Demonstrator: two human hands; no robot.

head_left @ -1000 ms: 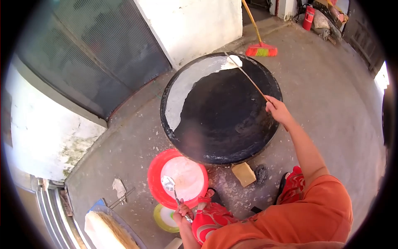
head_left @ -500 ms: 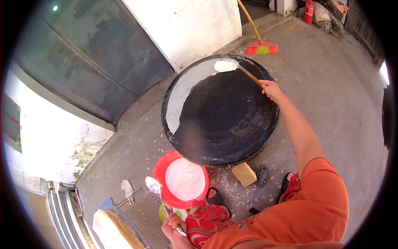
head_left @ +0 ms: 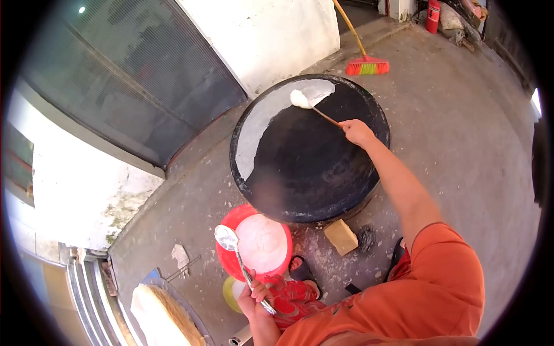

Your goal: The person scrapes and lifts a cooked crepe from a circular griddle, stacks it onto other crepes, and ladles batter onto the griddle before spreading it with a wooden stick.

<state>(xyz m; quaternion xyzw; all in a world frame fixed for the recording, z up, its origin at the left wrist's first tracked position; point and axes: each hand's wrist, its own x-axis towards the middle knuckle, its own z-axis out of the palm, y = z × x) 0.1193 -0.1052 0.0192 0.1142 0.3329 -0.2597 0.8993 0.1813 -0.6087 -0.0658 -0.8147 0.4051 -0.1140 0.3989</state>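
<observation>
Right hand point(head_left: 358, 133) has its fingers curled snug round a thin stick point(head_left: 327, 116), its white-coated end over the big black griddle point(head_left: 314, 167), by a pale layer point(head_left: 252, 132) along the far-left side. Left hand point(head_left: 254, 294) is closed round a metal ladle point(head_left: 241, 262), bowl over the red basin point(head_left: 235, 214) of white stuff near the griddle. Broom point(head_left: 367, 66)'s out beyond.

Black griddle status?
Right hand grips stick over black griddle; left hand grips ladle. White coating covers far-left arc, most surface bare. No obstruction visible.
</observation>
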